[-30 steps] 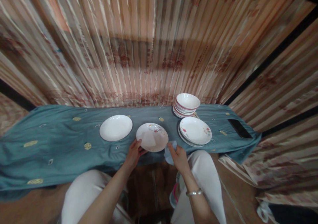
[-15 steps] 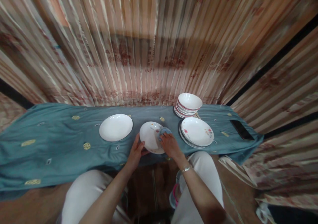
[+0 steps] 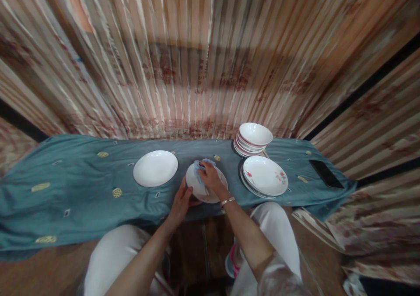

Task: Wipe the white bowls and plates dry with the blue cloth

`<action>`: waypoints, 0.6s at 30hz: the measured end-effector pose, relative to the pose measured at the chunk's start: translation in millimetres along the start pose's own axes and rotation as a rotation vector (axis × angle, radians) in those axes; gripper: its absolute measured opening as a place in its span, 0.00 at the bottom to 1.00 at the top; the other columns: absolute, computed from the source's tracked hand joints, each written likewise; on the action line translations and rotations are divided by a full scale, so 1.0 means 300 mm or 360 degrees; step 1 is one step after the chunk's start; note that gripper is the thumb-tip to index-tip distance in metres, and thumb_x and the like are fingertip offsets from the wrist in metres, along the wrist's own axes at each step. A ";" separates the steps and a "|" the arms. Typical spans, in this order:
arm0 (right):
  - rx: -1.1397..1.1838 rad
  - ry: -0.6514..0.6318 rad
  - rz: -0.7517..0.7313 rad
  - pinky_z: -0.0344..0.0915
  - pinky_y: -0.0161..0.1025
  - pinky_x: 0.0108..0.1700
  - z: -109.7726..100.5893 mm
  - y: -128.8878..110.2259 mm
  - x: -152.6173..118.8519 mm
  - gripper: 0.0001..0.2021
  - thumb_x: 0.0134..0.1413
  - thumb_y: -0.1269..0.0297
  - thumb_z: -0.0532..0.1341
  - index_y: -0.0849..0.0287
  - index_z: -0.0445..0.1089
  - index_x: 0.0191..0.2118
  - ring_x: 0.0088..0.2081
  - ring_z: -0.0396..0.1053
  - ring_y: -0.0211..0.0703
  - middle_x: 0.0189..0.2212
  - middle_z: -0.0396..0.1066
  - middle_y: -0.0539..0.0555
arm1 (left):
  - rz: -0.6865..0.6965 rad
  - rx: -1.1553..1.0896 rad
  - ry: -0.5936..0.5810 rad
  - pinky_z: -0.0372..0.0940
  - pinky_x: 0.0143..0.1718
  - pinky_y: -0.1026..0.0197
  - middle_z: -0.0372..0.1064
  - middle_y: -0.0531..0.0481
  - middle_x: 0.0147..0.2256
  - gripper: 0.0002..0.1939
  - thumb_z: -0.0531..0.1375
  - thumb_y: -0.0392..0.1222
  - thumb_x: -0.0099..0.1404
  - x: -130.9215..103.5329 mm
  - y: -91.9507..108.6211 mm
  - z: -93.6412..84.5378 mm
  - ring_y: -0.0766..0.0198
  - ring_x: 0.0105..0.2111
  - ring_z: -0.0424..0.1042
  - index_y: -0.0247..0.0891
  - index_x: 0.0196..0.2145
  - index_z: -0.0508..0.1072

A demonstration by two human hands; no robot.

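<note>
My left hand (image 3: 182,200) grips the left edge of a white plate (image 3: 215,193), thumb on the rim and fingers beneath it. Pressed to the plate's upper part is a light blue cloth (image 3: 198,169), pinched in my right hand (image 3: 211,178). The plate is held over the near edge of the covered table. To its left lies a plain white plate (image 3: 155,168). On the right side, a stack of flower-patterned plates (image 3: 265,175) sits in front of a stack of white bowls with red rims (image 3: 255,134).
A teal patterned cloth (image 3: 85,182) covers the long table. A black phone (image 3: 326,173) lies near its right end. Pleated curtains (image 3: 180,90) hang behind, and my knees are close below the front edge.
My right hand has moved the blue cloth from the plate's right side up and left to its upper part. My left hand keeps its hold. The view has shifted slightly.
</note>
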State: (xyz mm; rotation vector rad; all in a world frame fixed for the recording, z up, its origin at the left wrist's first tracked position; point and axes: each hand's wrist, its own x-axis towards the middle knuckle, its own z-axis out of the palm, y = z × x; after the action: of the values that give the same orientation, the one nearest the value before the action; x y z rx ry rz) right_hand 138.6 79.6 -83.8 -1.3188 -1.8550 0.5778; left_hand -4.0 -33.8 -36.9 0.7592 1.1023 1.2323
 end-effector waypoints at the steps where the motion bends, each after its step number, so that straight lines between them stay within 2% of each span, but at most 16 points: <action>1: 0.0073 -0.0029 0.0010 0.66 0.48 0.59 0.012 -0.017 0.001 0.15 0.57 0.71 0.58 0.58 0.72 0.50 0.50 0.71 0.48 0.47 0.75 0.59 | -0.0008 -0.0006 -0.0002 0.79 0.37 0.52 0.61 0.39 0.65 0.38 0.66 0.46 0.61 0.001 -0.003 -0.002 0.44 0.56 0.70 0.41 0.68 0.63; 5: 0.0434 -0.0339 0.0027 0.67 0.43 0.57 0.018 -0.089 -0.038 0.17 0.58 0.70 0.57 0.57 0.73 0.52 0.50 0.72 0.45 0.49 0.75 0.56 | -0.0056 -0.0053 0.0042 0.79 0.36 0.51 0.60 0.40 0.67 0.37 0.65 0.44 0.62 0.013 -0.027 -0.015 0.45 0.53 0.73 0.44 0.68 0.62; 9: 0.0621 -0.0657 0.0051 0.67 0.42 0.54 -0.039 -0.134 -0.102 0.17 0.55 0.72 0.57 0.57 0.75 0.49 0.47 0.73 0.45 0.46 0.76 0.53 | -0.0119 -0.0127 0.0071 0.79 0.35 0.51 0.62 0.39 0.65 0.37 0.64 0.42 0.61 0.020 -0.039 -0.026 0.50 0.49 0.76 0.42 0.68 0.62; 14: 0.0515 -0.0852 0.0081 0.67 0.37 0.48 -0.139 -0.152 -0.187 0.16 0.53 0.75 0.57 0.58 0.78 0.43 0.42 0.73 0.42 0.40 0.78 0.50 | -0.0110 -0.0079 0.0038 0.79 0.33 0.53 0.68 0.41 0.60 0.39 0.65 0.38 0.57 0.014 -0.018 -0.030 0.55 0.42 0.77 0.42 0.67 0.64; 18: 0.0198 -0.0826 0.0064 0.68 0.37 0.48 -0.219 -0.133 -0.254 0.15 0.52 0.75 0.58 0.57 0.79 0.42 0.43 0.75 0.44 0.41 0.79 0.51 | -0.0067 -0.0044 0.0026 0.78 0.33 0.53 0.73 0.42 0.56 0.39 0.65 0.38 0.57 0.009 -0.012 -0.032 0.54 0.42 0.77 0.42 0.66 0.65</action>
State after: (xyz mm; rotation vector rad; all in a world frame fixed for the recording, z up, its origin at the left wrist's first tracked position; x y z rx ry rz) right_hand 180.4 -10.3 -40.2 -1.1991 -2.1583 1.1216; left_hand -11.8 -32.9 -44.1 0.7025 1.1072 1.2180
